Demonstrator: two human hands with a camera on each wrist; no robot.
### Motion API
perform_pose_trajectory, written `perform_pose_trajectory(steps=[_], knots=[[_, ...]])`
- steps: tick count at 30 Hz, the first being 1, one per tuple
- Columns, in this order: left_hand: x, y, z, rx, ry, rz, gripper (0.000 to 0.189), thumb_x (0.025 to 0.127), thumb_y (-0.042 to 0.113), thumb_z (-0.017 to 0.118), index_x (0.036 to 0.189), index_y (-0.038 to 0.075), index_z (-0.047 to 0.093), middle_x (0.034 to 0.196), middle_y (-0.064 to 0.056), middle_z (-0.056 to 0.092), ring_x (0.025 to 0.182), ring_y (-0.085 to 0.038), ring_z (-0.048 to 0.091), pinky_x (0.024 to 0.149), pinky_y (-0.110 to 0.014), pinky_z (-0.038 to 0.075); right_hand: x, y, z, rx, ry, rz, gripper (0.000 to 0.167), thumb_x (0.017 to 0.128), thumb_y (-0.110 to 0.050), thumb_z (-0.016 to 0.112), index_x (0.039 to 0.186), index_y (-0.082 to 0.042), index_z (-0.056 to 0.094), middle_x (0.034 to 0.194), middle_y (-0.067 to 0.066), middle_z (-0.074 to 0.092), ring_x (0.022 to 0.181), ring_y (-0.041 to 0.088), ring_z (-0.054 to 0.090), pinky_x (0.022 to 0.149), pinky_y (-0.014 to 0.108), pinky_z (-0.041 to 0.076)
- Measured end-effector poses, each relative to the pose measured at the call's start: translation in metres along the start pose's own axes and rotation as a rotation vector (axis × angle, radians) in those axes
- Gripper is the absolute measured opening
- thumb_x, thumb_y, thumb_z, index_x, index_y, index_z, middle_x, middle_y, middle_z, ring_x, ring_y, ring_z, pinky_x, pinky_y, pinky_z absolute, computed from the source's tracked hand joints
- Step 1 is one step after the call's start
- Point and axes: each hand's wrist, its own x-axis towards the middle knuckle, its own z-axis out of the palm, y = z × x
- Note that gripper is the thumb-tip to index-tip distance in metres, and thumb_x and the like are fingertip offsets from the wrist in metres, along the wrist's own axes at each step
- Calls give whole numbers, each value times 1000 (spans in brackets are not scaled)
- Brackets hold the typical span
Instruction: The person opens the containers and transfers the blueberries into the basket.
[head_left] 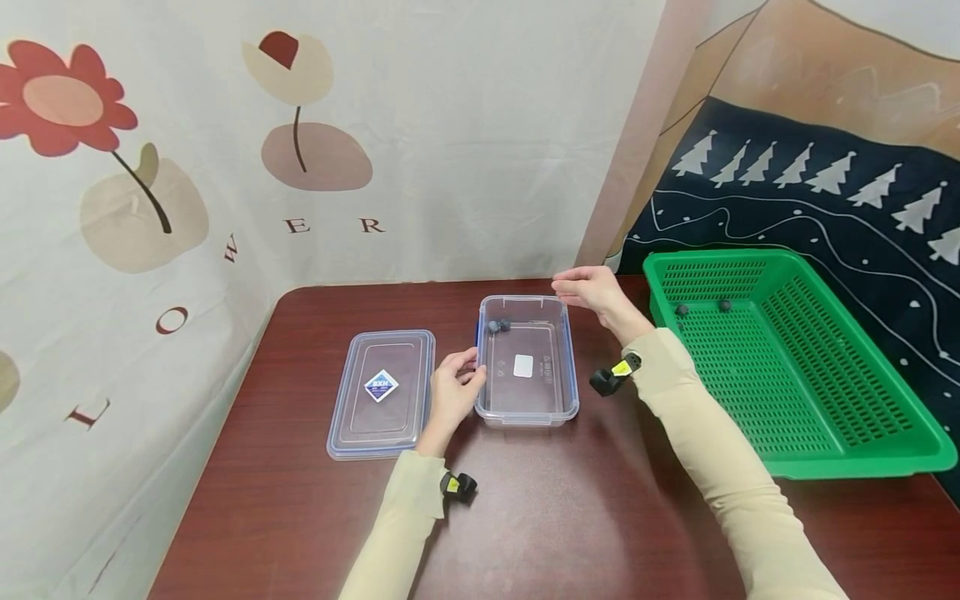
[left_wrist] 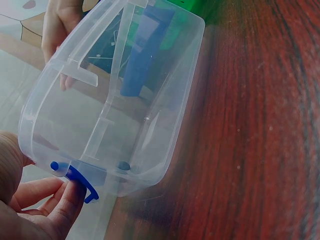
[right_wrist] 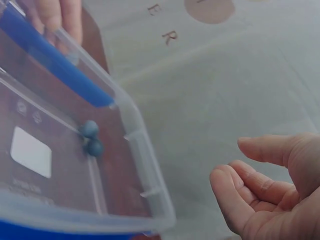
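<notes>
A clear plastic food container (head_left: 525, 408) stands uncovered on the table, with blue side latches. Two blueberries (right_wrist: 90, 129) lie in its far left corner. My left hand (head_left: 454, 390) grips the container's left side, its fingers at the blue latch (left_wrist: 80, 181). Just past the far right corner of the container hovers my right hand (head_left: 594, 293). In the right wrist view its fingers are loosely bent, with nothing between thumb and fingertips. Two more blueberries (head_left: 724, 306) sit in the far end of a green plastic basket (head_left: 795, 367).
The container's clear lid (head_left: 382, 425), with a blue-and-white sticker, lies flat left of the container. The basket stands at the right of the brown wooden table (head_left: 247, 500). Behind hang a pale flower-print cloth (head_left: 465, 150) and a dark cloth with white trees (head_left: 750, 200).
</notes>
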Motion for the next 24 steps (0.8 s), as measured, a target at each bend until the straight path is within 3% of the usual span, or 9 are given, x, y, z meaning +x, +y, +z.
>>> perform_pose_trajectory(steps=[5, 14, 21, 24], knots=[[0, -1, 0, 5, 1, 3, 29, 77, -17, 59, 105, -24, 57, 97, -36, 57, 89, -49, 60, 79, -47, 56, 3, 3, 20, 7, -32, -1, 35, 91, -10, 61, 122, 6, 57, 121, 24, 57, 112, 35, 57, 99, 38, 48], [0, -3, 0, 2, 5, 11, 28, 76, -18, 59, 104, -25, 57, 96, -35, 57, 88, -49, 60, 78, -48, 56, 15, 16, 53, 56, -20, 22, 32, 86, -2, 64, 116, 10, 60, 115, 25, 61, 108, 35, 59, 92, 36, 53], [6, -40, 5, -11, 15, 7, 30, 77, -14, 62, 106, -21, 59, 98, -32, 59, 89, -46, 61, 78, -45, 57, 21, 28, 70, -48, -2, 52, 33, 83, -3, 68, 114, 5, 63, 119, 19, 61, 104, 30, 62, 93, 36, 53], [6, -43, 5, -4, 15, 9, 30, 78, -11, 64, 106, -19, 60, 98, -28, 60, 89, -43, 62, 78, -40, 58, 24, 32, 75, -81, -3, 76, 33, 82, -4, 69, 114, 4, 64, 119, 18, 61, 104, 31, 62, 94, 37, 52]])
